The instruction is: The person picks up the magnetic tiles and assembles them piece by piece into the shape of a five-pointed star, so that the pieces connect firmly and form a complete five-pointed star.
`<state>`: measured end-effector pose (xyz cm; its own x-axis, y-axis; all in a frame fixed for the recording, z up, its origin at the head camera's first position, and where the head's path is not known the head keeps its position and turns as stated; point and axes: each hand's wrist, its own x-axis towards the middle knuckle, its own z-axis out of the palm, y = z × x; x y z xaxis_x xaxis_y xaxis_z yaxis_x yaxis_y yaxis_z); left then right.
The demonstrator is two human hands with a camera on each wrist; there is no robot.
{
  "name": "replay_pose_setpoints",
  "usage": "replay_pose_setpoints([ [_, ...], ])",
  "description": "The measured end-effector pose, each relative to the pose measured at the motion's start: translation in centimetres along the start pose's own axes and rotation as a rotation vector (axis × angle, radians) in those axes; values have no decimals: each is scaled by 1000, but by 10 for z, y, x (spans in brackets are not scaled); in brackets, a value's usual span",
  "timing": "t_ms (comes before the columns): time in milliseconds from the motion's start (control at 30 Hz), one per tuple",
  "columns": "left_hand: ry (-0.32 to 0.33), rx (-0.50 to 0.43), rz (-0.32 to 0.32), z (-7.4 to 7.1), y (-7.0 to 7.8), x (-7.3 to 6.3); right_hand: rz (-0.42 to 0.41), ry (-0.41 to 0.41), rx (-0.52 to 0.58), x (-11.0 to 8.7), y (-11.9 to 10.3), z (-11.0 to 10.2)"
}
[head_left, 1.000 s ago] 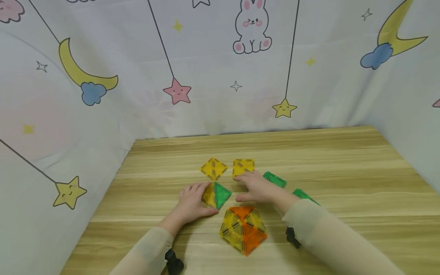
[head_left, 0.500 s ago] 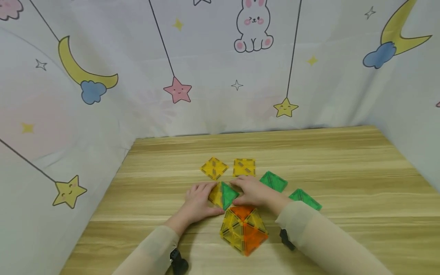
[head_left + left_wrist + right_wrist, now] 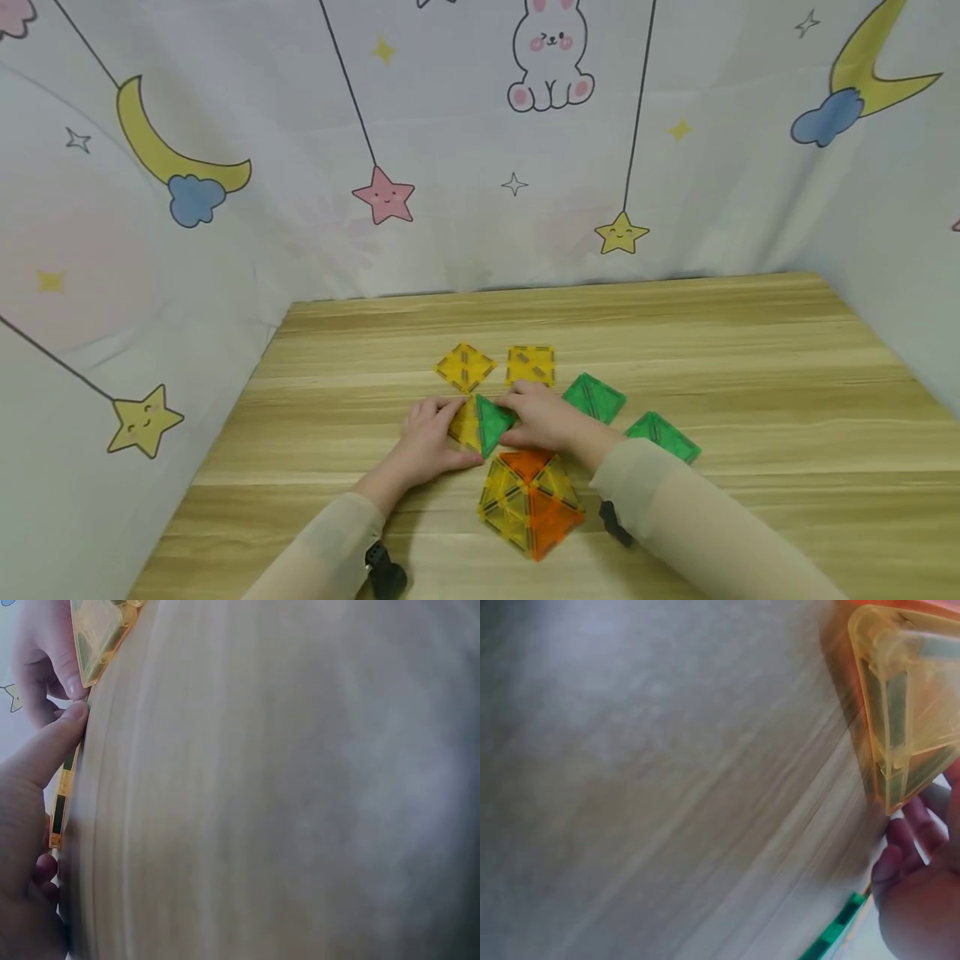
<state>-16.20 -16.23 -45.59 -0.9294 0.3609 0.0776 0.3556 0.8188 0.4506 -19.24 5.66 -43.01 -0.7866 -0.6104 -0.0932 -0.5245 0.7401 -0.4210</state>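
In the middle of the table, a yellow triangle magnetic tile (image 3: 467,423) and a green triangle magnetic tile (image 3: 491,425) lie edge to edge as a diamond. My left hand (image 3: 427,437) grips the yellow one, fingertips at its top and thumb at its bottom corner. From the other side my right hand (image 3: 542,418) holds the green one between fingers and thumb. Just in front of both hands sits a raised five-sided shape (image 3: 531,504) of yellow and orange tiles. Its yellow side (image 3: 930,697) looms close in the right wrist view.
Behind the hands lie a yellow diamond (image 3: 465,367) and a yellow square (image 3: 531,365), each of two triangles. Two green pairs of triangles (image 3: 595,398) (image 3: 663,436) lie to the right. A printed curtain (image 3: 450,250) borders the wooden table (image 3: 315,350).
My right hand has come left and down onto the green tile. The yellow-green diamond and my left hand shifted right, then slightly back left. The five-sided shape stays put.
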Motion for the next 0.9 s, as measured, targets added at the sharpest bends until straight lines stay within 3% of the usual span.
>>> replay_pose_setpoints([
  [433, 2, 12, -32, -3, 1, 3, 10, -55, 42, 6, -6, 0],
  [900, -87, -14, 41, -13, -6, 1, 17, -52, 88, 5, -6, 3],
])
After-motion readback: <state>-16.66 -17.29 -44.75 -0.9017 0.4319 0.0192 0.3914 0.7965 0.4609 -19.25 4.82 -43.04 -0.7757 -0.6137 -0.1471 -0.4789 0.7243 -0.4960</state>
